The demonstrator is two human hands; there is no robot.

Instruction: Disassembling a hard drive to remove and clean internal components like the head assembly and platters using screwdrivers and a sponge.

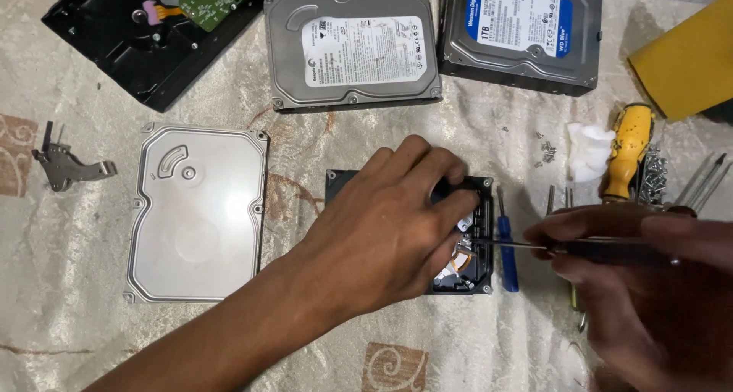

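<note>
Fingers of the left hand (389, 232) press flat on the opened hard drive (469, 239), hiding most of it. Right hand (611, 247) has its grip closed around a thin screwdriver (519, 244) whose tip reaches into the drive's right side. Just left of the drive lies a silver cover plate (200, 212); beyond it sit two closed drives (351, 48); right of it, a blue screwdriver (506, 247) and loose screws (545, 149) crowd the worktop (69, 300).

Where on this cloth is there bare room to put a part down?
Bare cloth runs along the near edge, below the silver lid and the left hand. A smaller patch lies left of the lid, under the metal bracket. The right side is crowded: screws, yellow screwdriver, the right hand.
</note>
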